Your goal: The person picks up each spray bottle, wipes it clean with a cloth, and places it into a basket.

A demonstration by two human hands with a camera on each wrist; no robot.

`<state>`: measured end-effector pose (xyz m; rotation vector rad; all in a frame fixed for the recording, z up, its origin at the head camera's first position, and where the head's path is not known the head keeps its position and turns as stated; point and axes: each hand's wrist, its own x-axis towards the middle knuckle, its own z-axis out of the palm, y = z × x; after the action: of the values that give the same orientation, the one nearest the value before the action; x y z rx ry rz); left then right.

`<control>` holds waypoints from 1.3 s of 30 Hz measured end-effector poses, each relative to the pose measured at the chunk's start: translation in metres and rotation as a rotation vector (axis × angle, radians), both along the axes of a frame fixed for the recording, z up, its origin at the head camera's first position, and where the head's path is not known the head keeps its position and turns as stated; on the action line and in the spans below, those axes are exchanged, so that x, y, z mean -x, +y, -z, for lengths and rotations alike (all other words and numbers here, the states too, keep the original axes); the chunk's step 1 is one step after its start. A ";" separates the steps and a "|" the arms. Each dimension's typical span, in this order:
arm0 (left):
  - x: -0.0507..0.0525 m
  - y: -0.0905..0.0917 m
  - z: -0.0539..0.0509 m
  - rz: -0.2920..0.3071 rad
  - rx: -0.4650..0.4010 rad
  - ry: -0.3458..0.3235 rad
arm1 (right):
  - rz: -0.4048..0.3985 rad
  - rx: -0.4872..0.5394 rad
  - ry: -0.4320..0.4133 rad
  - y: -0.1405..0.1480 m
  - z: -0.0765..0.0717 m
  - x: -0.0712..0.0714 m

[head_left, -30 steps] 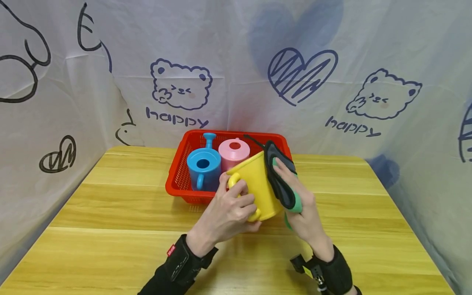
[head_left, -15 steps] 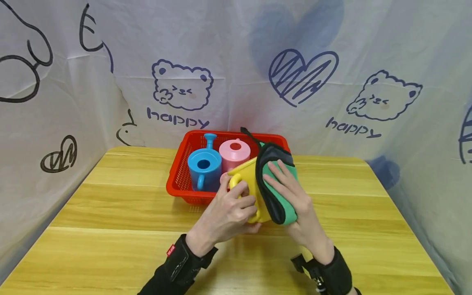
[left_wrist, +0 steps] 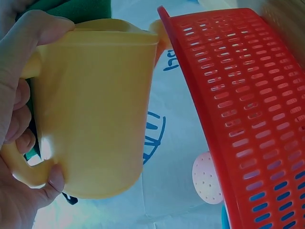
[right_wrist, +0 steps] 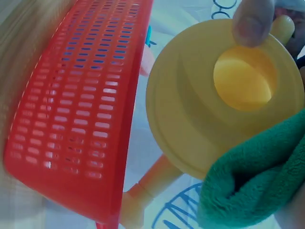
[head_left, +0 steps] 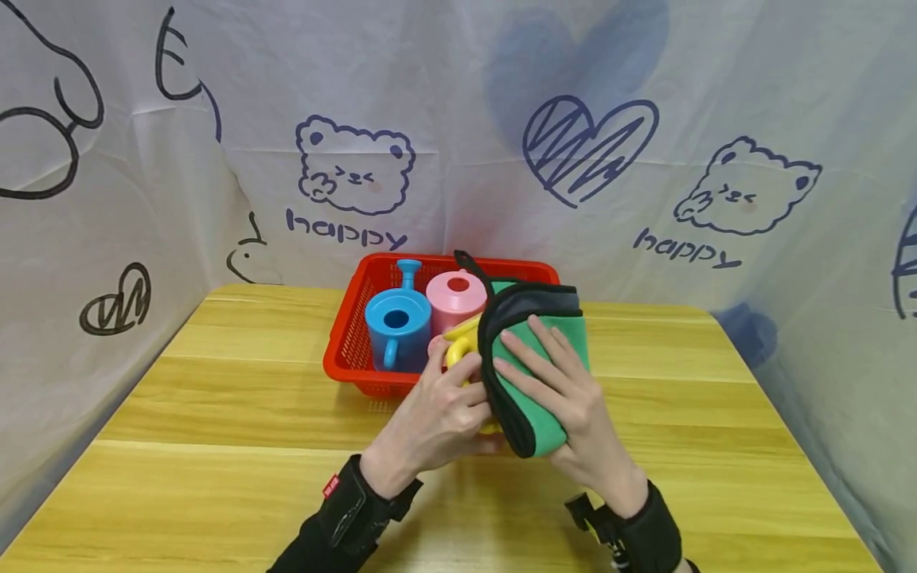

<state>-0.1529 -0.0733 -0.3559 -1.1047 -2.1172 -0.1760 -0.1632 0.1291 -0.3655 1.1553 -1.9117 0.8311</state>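
A yellow toy watering can is held tilted by my left hand, whose fingers curl through its handle. The left thumb lies on the can's top beside the round opening, as the right wrist view shows. My right hand holds a folded green cloth with dark edging against the can's right side. Its fingers spread over the cloth, and its thumb is hidden. From the head view the cloth covers most of the can. The yellow spout points away from me.
Just beyond the hands, a red perforated basket stands on the wooden table. Inside it are a blue watering can and a pink one. A white drawn-on curtain closes off the back and sides.
My right hand and the cloth have swung left and toward me over the can, covering more of it. More of the cloth's green side faces up. My left hand has hardly moved.
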 end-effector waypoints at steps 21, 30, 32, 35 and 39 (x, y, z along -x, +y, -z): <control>0.000 0.001 -0.002 -0.001 0.015 0.071 | -0.029 0.088 -0.051 0.002 0.000 0.002; 0.000 0.001 -0.002 -0.017 0.049 0.098 | -0.082 0.250 -0.392 0.007 0.001 0.003; 0.000 0.001 -0.002 -0.016 0.048 0.096 | -0.069 0.242 -0.375 0.007 0.001 0.003; 0.000 0.001 -0.002 -0.013 0.036 0.083 | -0.028 0.173 -0.249 0.005 0.001 0.003; 0.000 0.000 -0.002 -0.013 0.029 0.056 | -0.004 0.076 -0.072 0.001 0.001 0.002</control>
<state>-0.1526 -0.0731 -0.3541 -1.1004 -2.0829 -0.1079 -0.1650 0.1304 -0.3662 1.0978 -1.9191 0.9508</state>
